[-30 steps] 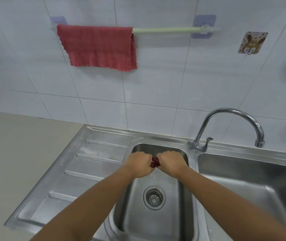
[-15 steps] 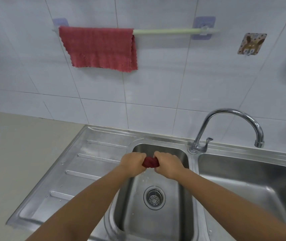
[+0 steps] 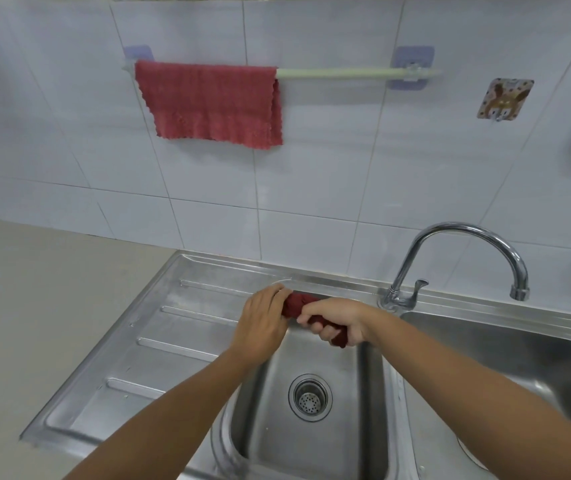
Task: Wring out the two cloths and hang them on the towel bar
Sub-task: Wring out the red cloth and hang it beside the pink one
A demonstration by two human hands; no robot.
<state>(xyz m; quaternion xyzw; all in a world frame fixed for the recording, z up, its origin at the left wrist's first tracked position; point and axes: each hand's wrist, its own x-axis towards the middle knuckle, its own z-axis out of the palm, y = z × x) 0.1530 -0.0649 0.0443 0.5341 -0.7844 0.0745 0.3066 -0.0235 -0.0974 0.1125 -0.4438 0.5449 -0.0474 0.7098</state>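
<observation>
A dark red wet cloth (image 3: 298, 304) is bunched into a twisted roll above the small middle sink basin (image 3: 346, 427). My left hand (image 3: 262, 323) grips its left end and my right hand (image 3: 336, 322) grips its right end, with a bit of cloth sticking out below the right fist. A second, lighter red cloth (image 3: 211, 102) hangs spread over the left half of the pale green towel bar (image 3: 346, 73) on the tiled wall. The bar's right half is bare.
A chrome gooseneck faucet (image 3: 457, 258) stands right of my hands, its spout over the larger right basin (image 3: 519, 358). A ribbed steel drainboard (image 3: 145, 341) lies to the left, beside a beige counter (image 3: 27, 306). A patterned wall hook (image 3: 504, 98) sits right of the bar.
My hands have drawn slightly apart and turned, so more of the dark red cloth shows between them. The view has shifted a little to the left.
</observation>
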